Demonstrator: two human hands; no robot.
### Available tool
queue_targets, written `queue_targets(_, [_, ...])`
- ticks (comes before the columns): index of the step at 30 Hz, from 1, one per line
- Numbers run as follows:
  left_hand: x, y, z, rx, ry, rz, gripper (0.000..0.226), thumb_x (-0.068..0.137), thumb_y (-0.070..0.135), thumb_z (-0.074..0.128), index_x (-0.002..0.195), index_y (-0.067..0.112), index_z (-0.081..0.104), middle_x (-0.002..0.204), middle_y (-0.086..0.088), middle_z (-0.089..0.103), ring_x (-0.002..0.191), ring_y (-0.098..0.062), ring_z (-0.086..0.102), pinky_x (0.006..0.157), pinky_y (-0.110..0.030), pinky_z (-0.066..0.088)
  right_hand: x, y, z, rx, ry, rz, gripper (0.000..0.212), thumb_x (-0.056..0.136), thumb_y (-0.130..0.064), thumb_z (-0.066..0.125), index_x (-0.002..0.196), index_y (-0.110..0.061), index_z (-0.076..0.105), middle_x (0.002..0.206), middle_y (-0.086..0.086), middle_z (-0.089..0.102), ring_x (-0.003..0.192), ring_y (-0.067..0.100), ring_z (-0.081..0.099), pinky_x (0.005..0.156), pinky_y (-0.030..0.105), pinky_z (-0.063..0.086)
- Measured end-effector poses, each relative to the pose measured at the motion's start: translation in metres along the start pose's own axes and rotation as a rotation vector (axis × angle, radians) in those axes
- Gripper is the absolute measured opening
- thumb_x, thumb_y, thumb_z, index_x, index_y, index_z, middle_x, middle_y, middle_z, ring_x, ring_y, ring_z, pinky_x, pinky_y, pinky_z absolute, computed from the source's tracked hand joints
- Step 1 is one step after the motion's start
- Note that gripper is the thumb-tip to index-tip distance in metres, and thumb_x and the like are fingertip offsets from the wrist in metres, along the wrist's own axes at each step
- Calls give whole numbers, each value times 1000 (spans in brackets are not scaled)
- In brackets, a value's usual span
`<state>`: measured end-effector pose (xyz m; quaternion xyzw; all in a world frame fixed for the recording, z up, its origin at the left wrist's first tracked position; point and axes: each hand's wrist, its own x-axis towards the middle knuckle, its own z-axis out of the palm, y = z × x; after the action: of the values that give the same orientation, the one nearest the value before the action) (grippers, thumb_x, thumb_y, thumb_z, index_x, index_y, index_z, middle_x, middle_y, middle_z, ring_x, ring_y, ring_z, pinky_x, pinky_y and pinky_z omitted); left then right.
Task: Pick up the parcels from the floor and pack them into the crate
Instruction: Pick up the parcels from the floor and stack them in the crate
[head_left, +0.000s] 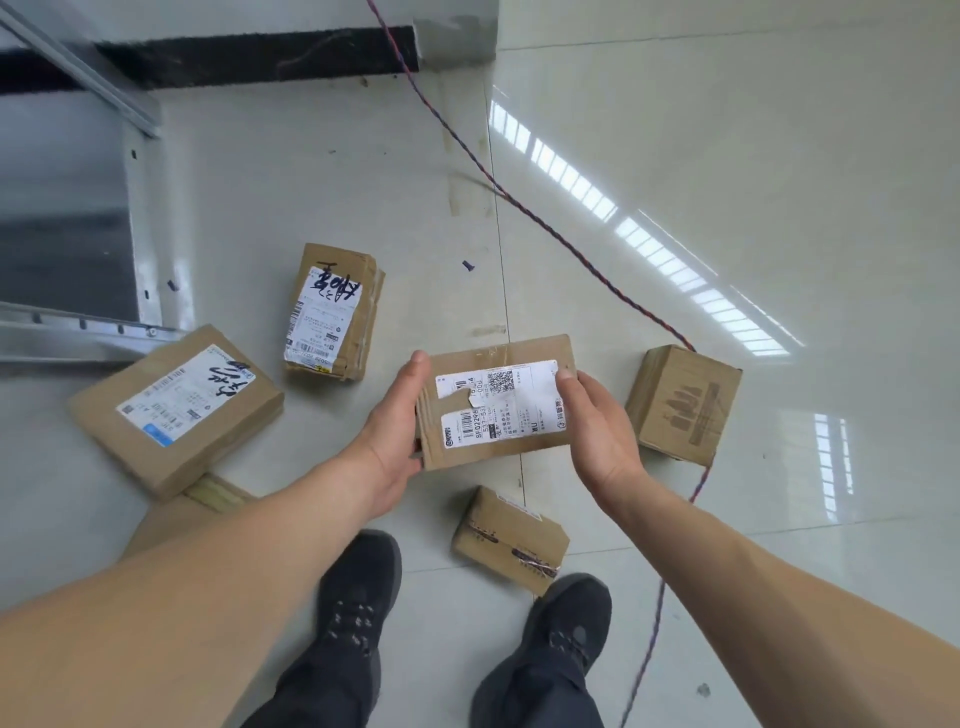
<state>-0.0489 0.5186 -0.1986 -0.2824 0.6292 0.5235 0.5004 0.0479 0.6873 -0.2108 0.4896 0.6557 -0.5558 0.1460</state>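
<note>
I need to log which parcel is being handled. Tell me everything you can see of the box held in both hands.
The held parcel is a flat brown cardboard box, creased, with clear tape across its top edge. A white shipping label with a QR code, barcodes and print covers its upper face; the label is torn near its left side. The left hand and right hand grip its opposite ends, holding it roughly level above the tiled floor.

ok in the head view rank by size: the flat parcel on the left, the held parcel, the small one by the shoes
1. flat parcel
2. held parcel, though it sits nearer the camera, so unsure
3. small parcel
</note>
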Motion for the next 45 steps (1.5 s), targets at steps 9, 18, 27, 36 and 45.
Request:
queue_targets(9, [-215, 71, -21, -132, 43, 127, 55, 93, 70, 31, 94, 37, 76, 95, 4, 77, 102, -25, 69, 96, -46, 51, -166, -133, -55, -1, 89, -94, 45, 99, -60, 44, 116, -26, 68, 102, -12, 68, 107, 18, 60, 93, 38, 44])
queue_targets(18, [-438, 107, -51, -243, 116, 305, 56, 89, 76, 28, 97, 44, 73, 106, 4, 75, 105, -21, 68, 98, -47, 51, -334, -250, -93, -65, 4, -332, 41, 104, -52, 43, 115, -19, 65, 101, -3, 68, 97, 19, 60, 81, 36, 40])
queue_targets(27, [-582, 82, -125, -306, 198, 434, 65, 92, 73, 18, 116, 37, 67, 96, 6, 76, 79, -10, 72, 60, -24, 50, -468, -313, -61, -95, -128, -510, 46, 96, -61, 42, 81, -23, 62, 81, -2, 65, 82, 25, 61, 73, 39, 50])
queue_targets(36, [-674, 41, -247, -370, 255, 495, 62, 92, 75, 15, 107, 46, 67, 109, -1, 72, 103, -22, 65, 77, -36, 50, -576, -339, 40, -142, -228, -634, 65, 82, -78, 37, 85, -22, 70, 88, 9, 74, 93, 38, 69, 87, 60, 55])
queue_targets(45, [-722, -7, -359, -435, 337, 554, 67, 84, 85, 16, 119, 52, 63, 123, 7, 69, 117, -25, 61, 97, -51, 46, -638, -340, 149, -201, -342, -708, 64, 81, -83, 37, 90, -29, 70, 90, 1, 75, 94, 32, 70, 90, 60, 55])
